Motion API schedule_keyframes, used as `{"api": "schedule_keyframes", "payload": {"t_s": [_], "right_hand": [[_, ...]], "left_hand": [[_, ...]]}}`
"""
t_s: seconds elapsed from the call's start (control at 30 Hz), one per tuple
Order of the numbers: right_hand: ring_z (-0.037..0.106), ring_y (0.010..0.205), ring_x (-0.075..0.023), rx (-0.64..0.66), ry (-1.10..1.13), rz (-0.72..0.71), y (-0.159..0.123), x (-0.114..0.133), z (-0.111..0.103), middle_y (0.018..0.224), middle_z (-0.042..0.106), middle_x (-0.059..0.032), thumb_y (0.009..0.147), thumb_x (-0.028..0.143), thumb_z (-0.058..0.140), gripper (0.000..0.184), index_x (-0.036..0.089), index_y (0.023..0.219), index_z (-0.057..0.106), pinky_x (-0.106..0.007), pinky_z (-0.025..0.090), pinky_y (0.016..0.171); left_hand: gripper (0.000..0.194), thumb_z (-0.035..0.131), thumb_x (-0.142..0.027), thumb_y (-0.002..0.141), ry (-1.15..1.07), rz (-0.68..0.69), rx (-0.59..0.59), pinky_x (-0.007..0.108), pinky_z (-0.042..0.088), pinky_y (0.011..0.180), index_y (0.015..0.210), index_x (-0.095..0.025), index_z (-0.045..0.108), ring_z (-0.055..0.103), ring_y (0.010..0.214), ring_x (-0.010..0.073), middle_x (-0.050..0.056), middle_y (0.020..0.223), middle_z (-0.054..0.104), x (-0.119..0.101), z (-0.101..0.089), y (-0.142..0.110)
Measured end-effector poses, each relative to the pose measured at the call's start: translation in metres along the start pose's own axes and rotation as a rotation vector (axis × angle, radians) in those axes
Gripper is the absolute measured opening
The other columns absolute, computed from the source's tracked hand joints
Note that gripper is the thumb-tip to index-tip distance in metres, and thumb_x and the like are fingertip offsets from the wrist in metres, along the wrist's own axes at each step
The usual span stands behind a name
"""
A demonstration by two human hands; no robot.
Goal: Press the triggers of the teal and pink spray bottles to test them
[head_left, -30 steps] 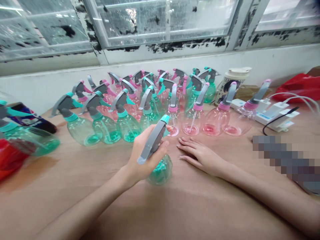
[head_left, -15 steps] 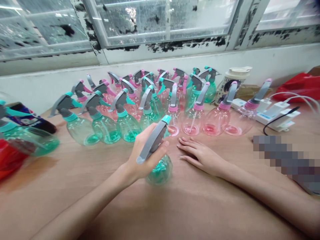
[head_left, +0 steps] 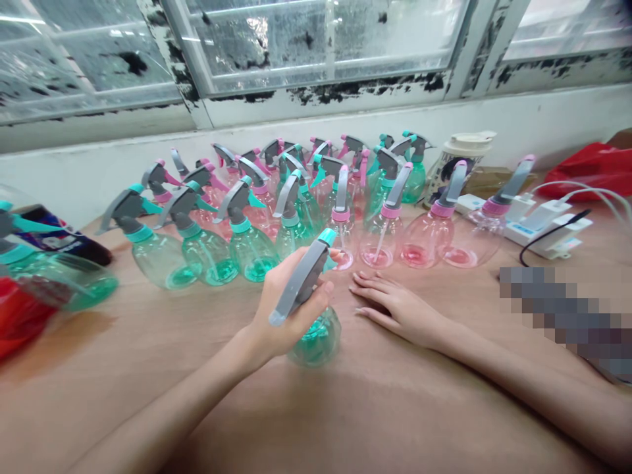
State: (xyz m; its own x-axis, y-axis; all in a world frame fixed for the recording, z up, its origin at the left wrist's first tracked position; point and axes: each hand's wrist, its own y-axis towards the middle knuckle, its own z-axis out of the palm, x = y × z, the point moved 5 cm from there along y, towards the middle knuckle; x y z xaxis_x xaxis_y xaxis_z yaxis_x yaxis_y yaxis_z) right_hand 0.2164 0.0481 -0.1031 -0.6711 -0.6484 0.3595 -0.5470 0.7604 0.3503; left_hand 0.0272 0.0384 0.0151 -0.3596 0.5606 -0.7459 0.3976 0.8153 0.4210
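My left hand (head_left: 286,303) is wrapped round the neck of a green spray bottle (head_left: 316,339) with a grey and turquoise trigger head. The bottle stands upright in front of me, its neck hidden by my fingers. Palm down on the wooden table (head_left: 375,408), my right hand (head_left: 395,306) lies flat with its fingers stretched out, just right of that bottle and holding nothing. Behind both hands are rows of other spray bottles: green ones (head_left: 254,257) to the left and pink ones (head_left: 427,240) to the right.
At the far left a green spray bottle (head_left: 74,283) stands near a dark drink bottle (head_left: 69,240) and a red bag (head_left: 20,316). To the right are a lidded cup (head_left: 459,161), a white power strip (head_left: 543,230) with cables, and another red bag (head_left: 592,172). Windows rise behind.
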Motion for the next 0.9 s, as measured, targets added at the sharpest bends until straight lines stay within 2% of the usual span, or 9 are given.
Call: {"api": "schedule_keyframes", "payload": {"t_s": [0.2, 0.47, 0.6, 0.77, 0.9], "right_hand": [[0.046, 0.136, -0.0288, -0.004, 0.013, 0.003, 0.0001, 0.0010, -0.0005, 0.145, 0.052, -0.0116, 0.099, 0.041, 0.048, 0.043, 0.022, 0.137, 0.056, -0.054, 0.037, 0.112], [0.046, 0.136, -0.0291, -0.020, 0.019, -0.005, -0.0015, -0.0014, 0.0017, 0.145, 0.053, -0.0099, 0.098, 0.041, 0.050, 0.043, 0.026, 0.138, 0.055, -0.055, 0.037, 0.112], [0.045, 0.136, -0.0289, -0.010, 0.003, -0.005, -0.0014, -0.0009, 0.0021, 0.145, 0.052, -0.0108, 0.099, 0.041, 0.048, 0.043, 0.024, 0.137, 0.056, -0.055, 0.037, 0.112], [0.046, 0.136, -0.0293, -0.022, 0.004, -0.012, -0.0016, -0.0012, 0.0022, 0.145, 0.052, -0.0099, 0.098, 0.041, 0.050, 0.043, 0.025, 0.138, 0.055, -0.055, 0.038, 0.111], [0.047, 0.135, -0.0294, -0.027, 0.008, -0.020, -0.0016, -0.0012, 0.0027, 0.145, 0.053, -0.0099, 0.098, 0.040, 0.050, 0.043, 0.026, 0.138, 0.055, -0.055, 0.038, 0.112]], "left_hand": [[0.017, 0.054, -0.028, 0.085, -0.001, 0.019, -0.005, 0.031, 0.046, 0.065, 0.100, -0.020, 0.058, 0.059, 0.070, 0.0180, 0.002, 0.078, 0.060, 0.0011, -0.0001, 0.0018], [0.022, 0.053, -0.029, 0.086, -0.009, -0.005, 0.006, 0.028, 0.042, 0.057, 0.106, -0.021, 0.059, 0.048, 0.055, 0.0128, -0.002, 0.071, 0.056, -0.0001, 0.0003, 0.0005], [0.015, 0.053, -0.031, 0.087, -0.005, 0.020, 0.011, 0.029, 0.042, 0.059, 0.097, -0.021, 0.057, 0.050, 0.061, 0.0136, 0.000, 0.077, 0.055, 0.0005, -0.0001, 0.0021], [0.012, 0.054, -0.032, 0.086, -0.027, -0.001, 0.013, 0.028, 0.037, 0.053, 0.079, -0.023, 0.050, 0.040, 0.055, 0.0123, -0.003, 0.068, 0.044, -0.0001, -0.0009, 0.0025], [0.011, 0.054, -0.032, 0.085, -0.018, 0.003, 0.004, 0.028, 0.039, 0.052, 0.081, -0.022, 0.055, 0.046, 0.055, 0.0133, -0.002, 0.066, 0.049, -0.0007, -0.0015, 0.0012]]}}
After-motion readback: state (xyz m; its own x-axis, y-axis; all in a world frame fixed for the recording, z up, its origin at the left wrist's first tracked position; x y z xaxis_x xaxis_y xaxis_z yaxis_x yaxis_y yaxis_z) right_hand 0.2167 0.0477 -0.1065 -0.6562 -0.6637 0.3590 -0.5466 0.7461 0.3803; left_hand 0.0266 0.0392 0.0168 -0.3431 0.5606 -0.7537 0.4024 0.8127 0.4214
